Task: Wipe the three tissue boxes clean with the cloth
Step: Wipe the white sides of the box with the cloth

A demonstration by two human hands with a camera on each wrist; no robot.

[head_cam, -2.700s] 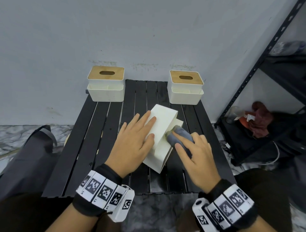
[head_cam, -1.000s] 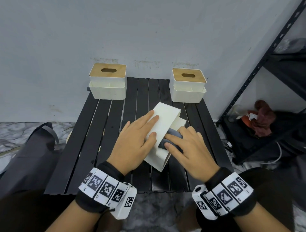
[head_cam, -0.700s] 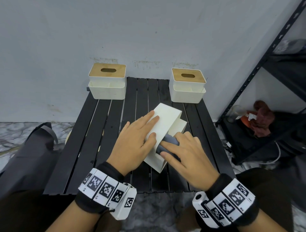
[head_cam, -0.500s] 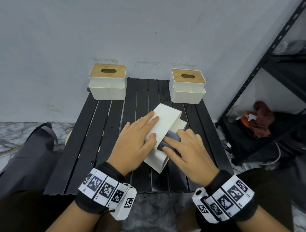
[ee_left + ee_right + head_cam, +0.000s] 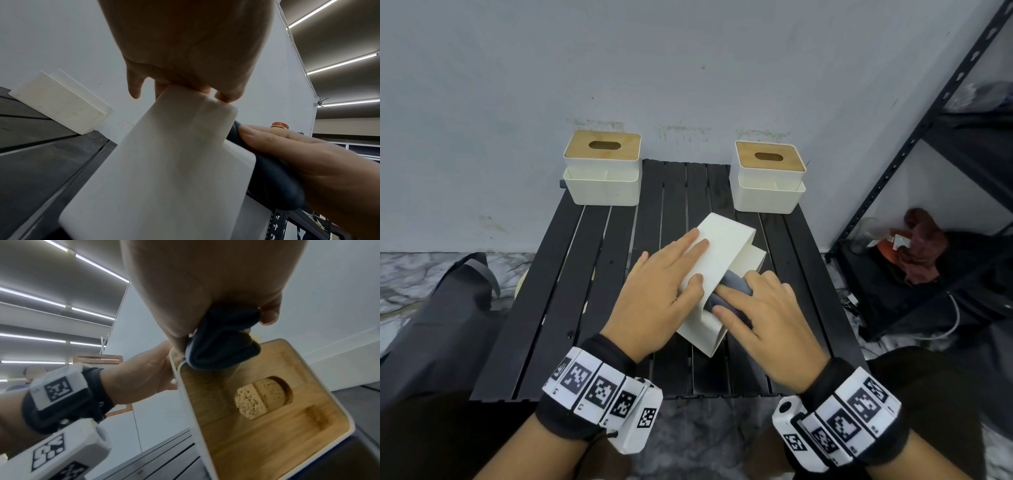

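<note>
One white tissue box (image 5: 726, 246) lies tipped on its side in the middle of the black slatted table (image 5: 585, 274), its wooden lid (image 5: 267, 410) facing right. My left hand (image 5: 664, 291) rests flat on the box's upturned white face, fingers straight. My right hand (image 5: 763, 315) holds a bunched grey cloth (image 5: 732, 284) and presses it against the lid side near the box's upper edge; the right wrist view shows this cloth (image 5: 222, 344) pinched between thumb and fingers. Two more tissue boxes stand upright at the back, one on the left (image 5: 602, 168) and one on the right (image 5: 768, 178).
A grey wall stands right behind the table. A black metal shelf (image 5: 914, 144) rises at the right, with a reddish rag (image 5: 924, 246) low on it. A dark bag (image 5: 448, 308) lies on the floor at the left. The table's left slats are bare.
My right hand has slid the cloth along the box's lid side toward me, then slightly back. The left hand and the box have stayed in place.
</note>
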